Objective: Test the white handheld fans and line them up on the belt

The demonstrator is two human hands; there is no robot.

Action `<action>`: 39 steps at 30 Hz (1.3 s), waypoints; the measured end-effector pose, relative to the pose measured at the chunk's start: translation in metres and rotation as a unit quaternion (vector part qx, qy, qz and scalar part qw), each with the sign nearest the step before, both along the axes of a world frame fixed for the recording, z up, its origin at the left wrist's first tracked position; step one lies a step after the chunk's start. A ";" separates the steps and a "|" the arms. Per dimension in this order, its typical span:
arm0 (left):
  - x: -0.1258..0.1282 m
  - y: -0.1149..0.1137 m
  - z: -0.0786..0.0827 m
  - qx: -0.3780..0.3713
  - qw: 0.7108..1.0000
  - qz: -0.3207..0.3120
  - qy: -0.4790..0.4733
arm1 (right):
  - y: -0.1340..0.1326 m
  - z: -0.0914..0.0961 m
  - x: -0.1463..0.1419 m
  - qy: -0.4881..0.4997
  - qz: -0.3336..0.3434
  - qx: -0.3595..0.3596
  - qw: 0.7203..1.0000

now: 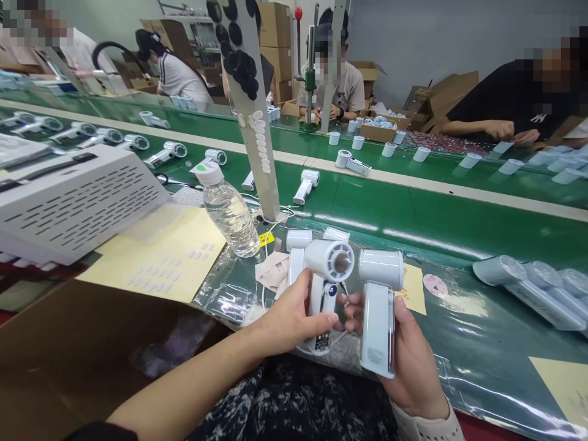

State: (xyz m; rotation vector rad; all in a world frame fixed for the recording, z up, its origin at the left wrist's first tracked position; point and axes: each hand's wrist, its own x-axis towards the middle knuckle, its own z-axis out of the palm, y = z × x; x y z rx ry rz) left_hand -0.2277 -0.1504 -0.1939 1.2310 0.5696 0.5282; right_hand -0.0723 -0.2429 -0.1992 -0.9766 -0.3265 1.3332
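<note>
My left hand (294, 315) is closed around the handle of a light blue handheld fan (324, 260). Its round grille end faces me, and a small dark round display shows on the handle, with what looks like an exposed circuit board lower down. In my right hand (411, 361) is a second handheld fan (379, 312), held upright with its barrel-shaped head on top. The fingers of that hand wrap round behind the handle. Just beyond them, two more fan heads (299, 239) stand on the table, partly hidden. A thin white cable runs beside the left-hand fan.
A water bottle (232, 211) stands left of a metal post (257, 122). Yellow paper (184, 233) bears small white stickers, beside a slotted white machine (92, 202). Several fans (537, 288) lie at right. Across the green conveyor (404, 214) people work among light blue cups (421, 154).
</note>
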 end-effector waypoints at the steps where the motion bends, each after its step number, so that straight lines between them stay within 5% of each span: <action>1: 0.000 0.000 -0.001 -0.019 1.000 -0.003 -0.004 | 0.000 -0.001 0.000 0.004 -0.011 -0.007 1.000; 5: -0.003 -0.001 -0.002 -0.090 0.996 -0.012 -0.028 | -0.002 -0.002 -0.002 0.046 -0.032 -0.001 0.998; 11: -0.003 0.002 0.002 -0.062 0.997 -0.002 -0.054 | 0.001 0.004 0.001 0.043 -0.036 0.003 0.998; 15: -0.001 0.002 0.004 -0.113 0.985 -0.019 -0.127 | 0.003 0.011 0.000 0.042 -0.015 0.000 0.999; 20: -0.004 0.003 0.002 -0.161 0.978 -0.077 -0.108 | 0.003 0.017 -0.006 0.024 -0.014 -0.013 1.000; 28: -0.007 0.004 0.005 -0.193 0.971 -0.073 -0.121 | 0.000 0.016 -0.004 0.002 -0.027 0.046 0.999; 39: -0.008 0.005 0.006 -0.188 0.968 -0.084 -0.141 | -0.002 0.011 0.002 -0.007 -0.142 -0.032 0.989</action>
